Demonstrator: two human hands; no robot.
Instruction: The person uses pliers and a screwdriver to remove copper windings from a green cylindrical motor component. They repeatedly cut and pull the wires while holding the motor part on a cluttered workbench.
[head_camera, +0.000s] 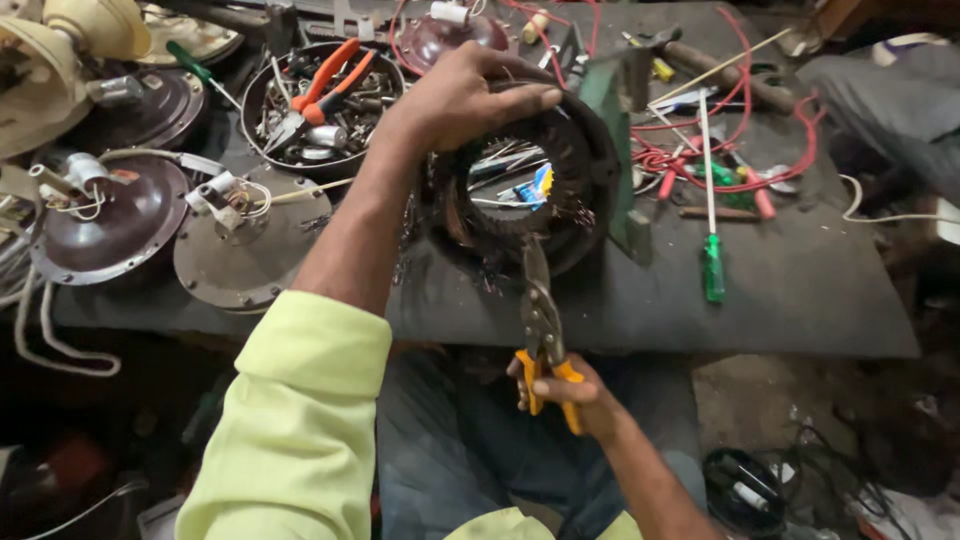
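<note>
While the left hand (455, 95) clamps the stator (520, 185) rim, pliers (540, 320) bite its windings.
Right hand (565, 390) squeezes the handles; a slip could gouge the core, I reckon, or nick the fingers (520, 98).

Plier (541, 330) tips hidden in stator (520, 190) windings; bowl (320, 100) bits indistinct.

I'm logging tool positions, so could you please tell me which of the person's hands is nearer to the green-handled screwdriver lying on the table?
Right. The right hand grips yellow-handled cutters below-left of the green-handled screwdriver; the left hand holds the ring-shaped motor core farther left.
</note>
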